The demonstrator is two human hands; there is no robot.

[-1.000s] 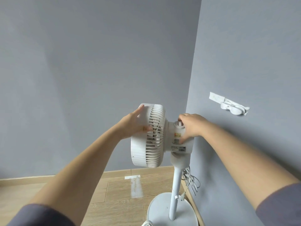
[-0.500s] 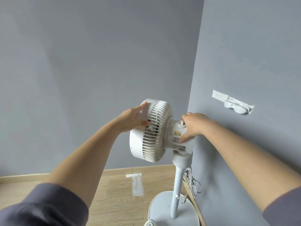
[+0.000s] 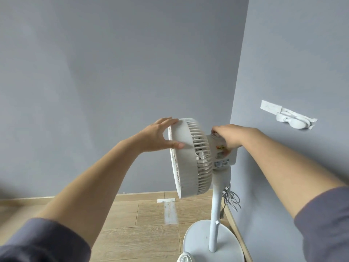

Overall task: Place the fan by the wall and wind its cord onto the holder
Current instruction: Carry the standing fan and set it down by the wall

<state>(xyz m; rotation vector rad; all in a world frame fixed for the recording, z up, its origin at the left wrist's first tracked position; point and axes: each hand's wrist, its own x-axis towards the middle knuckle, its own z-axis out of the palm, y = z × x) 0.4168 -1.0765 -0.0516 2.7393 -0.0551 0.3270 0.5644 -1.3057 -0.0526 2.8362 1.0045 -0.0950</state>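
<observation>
**A:** Where's the fan [image 3: 188, 157] right now?

**B:** Standing on the wooden floor [image 3: 143, 229], tucked into the corner. Its round base [image 3: 200, 242] sits just beside the right-hand wall [image 3: 283, 53], and the pole [image 3: 215, 220] rises upright from it.

**A:** And the head, which way does it point?

**B:** The front grille faces left and the motor end is toward the right-hand wall. So the head's axis runs across the view, roughly level, perhaps nodding down a touch. The long axis of the whole fan is that vertical pole.

**A:** Talk me through the hands.

**B:** They're apart, one at each end of the head. The left hand [image 3: 156, 137] is spread flat, with straight fingers laid over the front rim and the thumb pressing the side of the shroud. The right hand [image 3: 228, 137] is curled over the motor housing, gripping it from above.

**A:** The cord?

**B:** The cord [image 3: 231, 197] hangs in loose white loops off the back of the pole, close to the right-hand wall.

**A:** And the holder?

**B:** The holder [image 3: 290, 121] is white, fixed on that same wall with a strip of tape [image 3: 270, 107]. It's higher up and well apart from the fan, with no cord on it.
</observation>
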